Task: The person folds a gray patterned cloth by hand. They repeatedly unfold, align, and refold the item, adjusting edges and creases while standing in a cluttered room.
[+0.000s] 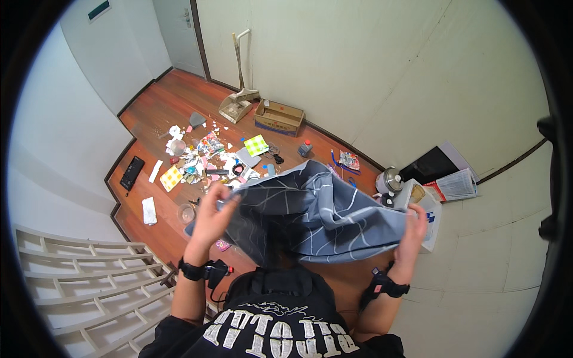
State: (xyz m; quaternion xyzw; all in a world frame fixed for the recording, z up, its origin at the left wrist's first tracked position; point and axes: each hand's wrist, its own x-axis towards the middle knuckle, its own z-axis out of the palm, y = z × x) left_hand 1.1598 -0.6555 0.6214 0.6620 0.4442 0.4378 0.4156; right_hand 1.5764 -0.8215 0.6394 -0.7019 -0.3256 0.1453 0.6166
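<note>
A grey cloth with white crossing lines [349, 215] hangs in folds between my two hands, in front of my body. My left hand [217, 215] pinches its edge on the left. On the right, my right hand [412, 228] grips the opposite edge, higher than the sagging middle. The cloth is spread wide, and its dark inner side shows at the left. It covers part of the floor beneath, so what lies directly under it is hidden. Each wrist wears a black strap with a small device.
Scattered paper scraps and litter [201, 161] cover the wooden floor ahead. Beyond them stand a long-handled dustpan [235, 107] and a cardboard box [278, 118]. A metal pot [390, 181] and a white bin [432, 223] are at the right; a white lattice rack [103, 286] stands left.
</note>
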